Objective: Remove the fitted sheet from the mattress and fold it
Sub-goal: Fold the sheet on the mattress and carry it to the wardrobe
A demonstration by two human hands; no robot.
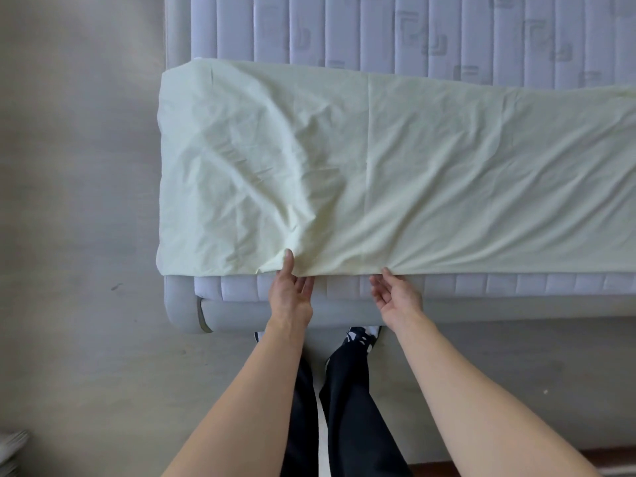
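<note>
Both of a person's bare forearms reach forward from the bottom of the head view to the near edge of a pale yellow fitted sheet (pixel 395 160), which lies folded into a long band across a quilted white mattress (pixel 430 32). The left hand (pixel 292 290) is turned palm inward, its thumb pressed on top of the sheet's hem and its fingers beneath, pinching the cloth. The right hand (pixel 395 294) is palm up with fingers loosely curled and apart; its fingertips touch the hem, clamped on nothing. Wrinkles fan out from the 2 hands. The mattress rests on a grey padded bed frame (pixel 241 309).
</note>
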